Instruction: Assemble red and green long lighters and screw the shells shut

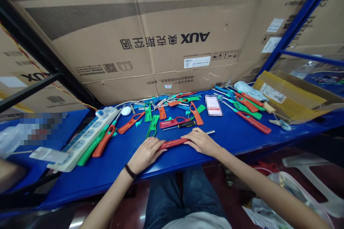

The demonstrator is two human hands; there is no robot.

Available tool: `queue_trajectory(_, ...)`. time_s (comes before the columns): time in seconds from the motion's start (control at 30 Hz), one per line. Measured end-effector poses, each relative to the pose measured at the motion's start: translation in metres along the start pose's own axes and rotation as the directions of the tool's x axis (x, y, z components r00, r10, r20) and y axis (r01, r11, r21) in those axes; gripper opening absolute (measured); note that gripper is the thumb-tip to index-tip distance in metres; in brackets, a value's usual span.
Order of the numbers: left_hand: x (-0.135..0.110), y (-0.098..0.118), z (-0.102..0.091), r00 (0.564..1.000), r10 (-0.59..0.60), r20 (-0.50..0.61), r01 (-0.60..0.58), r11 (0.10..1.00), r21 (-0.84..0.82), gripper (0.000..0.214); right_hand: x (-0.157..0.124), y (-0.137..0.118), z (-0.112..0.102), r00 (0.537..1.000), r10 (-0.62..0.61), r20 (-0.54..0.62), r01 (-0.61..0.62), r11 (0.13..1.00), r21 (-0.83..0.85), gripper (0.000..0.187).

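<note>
A red long-nosed lighter [173, 143] lies on the blue table [231, 132] near its front edge. Both hands press down on it. My left hand [146, 154] covers its left end with fingers closed over it; a black band is on that wrist. My right hand [200, 141] lies over its right part, fingers curved down on it, and the metal tip [211, 132] pokes out beyond. Just behind lie a black-handled screwdriver [185, 125] and a red lighter shell [172, 122].
Several red, orange and green lighter shells and metal rods lie scattered at the table's back. A white power strip [86, 137] lies at left beside green and orange lighters. Large cardboard boxes [150, 35] wall the back; an open box [290, 96] sits right. A stool and bags are on the floor.
</note>
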State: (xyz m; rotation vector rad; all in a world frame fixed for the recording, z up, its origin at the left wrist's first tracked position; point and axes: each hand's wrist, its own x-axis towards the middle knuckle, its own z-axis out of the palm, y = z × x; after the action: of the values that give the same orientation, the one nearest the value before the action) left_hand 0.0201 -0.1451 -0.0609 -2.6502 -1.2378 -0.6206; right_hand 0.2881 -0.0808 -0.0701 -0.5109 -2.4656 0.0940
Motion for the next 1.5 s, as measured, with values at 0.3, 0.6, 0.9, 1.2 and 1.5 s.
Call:
queue_trajectory(0.3, -0.002, 0.009, -0.015, 0.996, -0.066, 0.061, 0.079, 0.969, -0.235, 0.023, 0.002, -0.013, -0.016, 0.986, 0.068, 0.152, -0.079, 0.995, 0.067, 0.023)
queue_trajectory(0.6, 0.006, 0.029, -0.019, 0.994, -0.069, 0.082, 0.088, 0.962, -0.258, 0.023, 0.014, -0.023, -0.016, 0.984, -0.014, 0.179, 0.015, 1.000, -0.001, 0.034)
queue_trajectory(0.9, 0.003, 0.020, 0.002, 0.999, -0.019, -0.040, 0.015, 0.995, -0.101, 0.028, 0.007, -0.017, 0.007, 0.990, -0.118, 0.073, 0.124, 0.988, -0.095, 0.031)
queue_trajectory(1.2, 0.009, 0.030, 0.003, 0.998, -0.056, -0.037, 0.047, 0.977, -0.209, 0.019, 0.012, -0.022, 0.005, 0.986, -0.157, 0.057, 0.162, 0.981, -0.103, 0.029)
queue_trajectory(1.5, 0.008, 0.028, 0.001, 0.996, -0.088, -0.011, 0.083, 0.963, -0.256, 0.021, 0.012, -0.018, 0.004, 0.992, -0.093, 0.090, 0.100, 0.992, -0.079, 0.030)
